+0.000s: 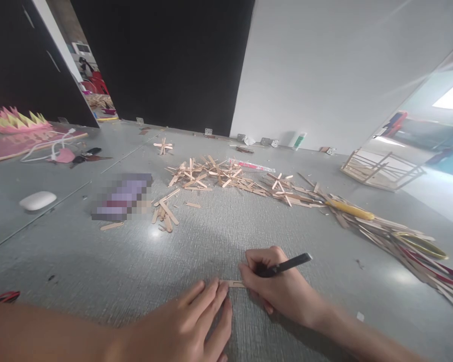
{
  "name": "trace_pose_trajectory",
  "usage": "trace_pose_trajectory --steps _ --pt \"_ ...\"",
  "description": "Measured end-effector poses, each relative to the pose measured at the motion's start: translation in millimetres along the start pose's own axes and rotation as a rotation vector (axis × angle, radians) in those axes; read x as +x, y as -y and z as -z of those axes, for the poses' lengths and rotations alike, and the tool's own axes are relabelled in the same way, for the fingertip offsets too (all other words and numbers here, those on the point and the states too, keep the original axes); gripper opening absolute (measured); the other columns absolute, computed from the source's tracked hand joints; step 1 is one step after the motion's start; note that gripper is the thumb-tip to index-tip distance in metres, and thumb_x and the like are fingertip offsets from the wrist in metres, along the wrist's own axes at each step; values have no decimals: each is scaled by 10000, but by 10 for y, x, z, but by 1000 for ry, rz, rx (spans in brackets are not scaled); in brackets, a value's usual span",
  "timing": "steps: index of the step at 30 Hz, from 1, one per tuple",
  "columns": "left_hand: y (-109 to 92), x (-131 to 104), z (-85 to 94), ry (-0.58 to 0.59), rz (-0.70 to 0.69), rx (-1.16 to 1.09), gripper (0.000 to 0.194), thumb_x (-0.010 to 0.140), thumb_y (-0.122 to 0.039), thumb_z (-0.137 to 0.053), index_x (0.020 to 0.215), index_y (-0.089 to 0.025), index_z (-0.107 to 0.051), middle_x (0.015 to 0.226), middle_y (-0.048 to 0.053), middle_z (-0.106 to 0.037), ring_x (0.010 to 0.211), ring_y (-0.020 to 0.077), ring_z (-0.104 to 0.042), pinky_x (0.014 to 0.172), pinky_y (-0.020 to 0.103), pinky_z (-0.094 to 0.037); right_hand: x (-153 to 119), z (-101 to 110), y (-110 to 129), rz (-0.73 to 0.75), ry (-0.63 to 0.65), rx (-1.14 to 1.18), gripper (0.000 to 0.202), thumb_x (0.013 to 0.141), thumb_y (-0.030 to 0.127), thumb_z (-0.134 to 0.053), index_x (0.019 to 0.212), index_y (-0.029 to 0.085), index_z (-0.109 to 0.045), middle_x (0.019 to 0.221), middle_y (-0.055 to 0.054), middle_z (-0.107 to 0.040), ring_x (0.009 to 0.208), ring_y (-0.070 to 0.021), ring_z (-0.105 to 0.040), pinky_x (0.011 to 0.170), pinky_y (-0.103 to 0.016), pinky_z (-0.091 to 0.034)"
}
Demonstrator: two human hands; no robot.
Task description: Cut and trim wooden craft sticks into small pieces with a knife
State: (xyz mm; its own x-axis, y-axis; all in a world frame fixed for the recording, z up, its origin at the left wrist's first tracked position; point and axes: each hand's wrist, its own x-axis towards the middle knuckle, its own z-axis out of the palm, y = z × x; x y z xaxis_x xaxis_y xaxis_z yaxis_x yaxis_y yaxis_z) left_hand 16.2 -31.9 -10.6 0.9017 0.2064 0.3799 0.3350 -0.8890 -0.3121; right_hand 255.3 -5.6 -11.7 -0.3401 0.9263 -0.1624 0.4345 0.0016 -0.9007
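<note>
A narrow wooden craft stick (pixel 235 284) lies on the grey table in front of me, with a small dark rectangular outline on its face. The fingers of my left hand (pixel 191 317) press on its left end and keep it against the tabletop; they cover that end. My right hand (pixel 277 286) is closed around a black pen (pixel 289 263), which slants up to the right. The pen's tip is hidden behind my fingers, close to the stick's right end.
Beyond my hands lies a heap of craft sticks (pixel 211 173), some joined into star shapes. Scissors with a yellow handle (pixel 351 209) rest among long strips at the right. A stick frame (pixel 379 170) stands behind them. A blurred purple object (pixel 123 196) and a white case (pixel 38 201) are left.
</note>
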Motion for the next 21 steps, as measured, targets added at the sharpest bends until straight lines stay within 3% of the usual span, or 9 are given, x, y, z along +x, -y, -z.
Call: trace_pose_trajectory --steps 7,11,14,18,21 --pt "5 20 -18 -2 -20 -4 397 1068 -335 -456 1176 -63 -723 1176 137 -769 1097 273 -705 940 363 -546 -3 -10 -22 -5 -11 9 416 970 282 -530 582 234 -388 436 65 -474 312 -61 -443 317 -167 -278" --pt "28 52 19 -69 -23 -37 294 1049 -266 -501 1123 -118 -745 1146 93 -781 1005 250 -717 893 348 -569 -49 -9 24 21 -49 33 405 1004 391 -528 641 233 -442 483 47 -523 371 -84 -497 370 -194 -349" --pt "70 76 42 -71 -101 -153 220 1028 -175 -541 1082 -165 -755 1160 36 -777 987 199 -702 942 306 -562 -78 12 54 83 -65 54 390 997 460 -581 700 212 -529 550 7 -602 475 -101 -528 457 -225 -396" --pt "104 67 28 -60 -226 -323 233 1053 -164 -525 1090 -181 -754 1221 -19 -755 1112 147 -650 1087 240 -491 -82 29 41 88 -40 143 365 963 498 -652 776 188 -603 633 -16 -651 549 -110 -536 502 -239 -399" --pt "116 44 32 -66 -164 -297 229 1054 -184 -522 1115 -160 -742 1269 21 -736 1222 197 -612 1133 315 -468 -79 28 27 31 -67 228 352 920 495 -714 786 193 -594 602 29 -594 508 -92 -507 472 -220 -385"
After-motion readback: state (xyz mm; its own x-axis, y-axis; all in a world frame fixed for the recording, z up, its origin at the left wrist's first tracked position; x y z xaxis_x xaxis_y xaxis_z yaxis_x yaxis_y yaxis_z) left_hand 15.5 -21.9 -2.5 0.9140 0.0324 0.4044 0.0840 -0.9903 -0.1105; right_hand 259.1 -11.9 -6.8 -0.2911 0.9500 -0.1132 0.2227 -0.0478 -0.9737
